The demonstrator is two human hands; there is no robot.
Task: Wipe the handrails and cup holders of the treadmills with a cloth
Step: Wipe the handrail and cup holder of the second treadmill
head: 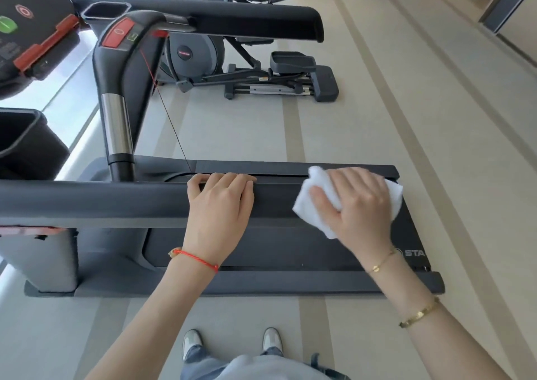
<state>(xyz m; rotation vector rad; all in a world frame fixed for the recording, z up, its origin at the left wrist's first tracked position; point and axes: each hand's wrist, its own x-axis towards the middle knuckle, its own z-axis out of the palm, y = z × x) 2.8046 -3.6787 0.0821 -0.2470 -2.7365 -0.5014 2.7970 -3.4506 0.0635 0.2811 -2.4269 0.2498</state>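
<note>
Both arms reach forward over the near handrail, a long dark padded bar that runs from left to right. The left hand lies palm down on it, the fingers curled over the far edge and gripping the bar. The right hand is further right, near the free end of the same bar, and it clasps a white cloth against the rail, with the fingers bent around the cloth. The cloth sticks out on both sides of this hand. Below the rail is the treadmill deck. The far handrail is parallel, well apart, with a cup holder at its left, and pale floor lies open to the right
</note>
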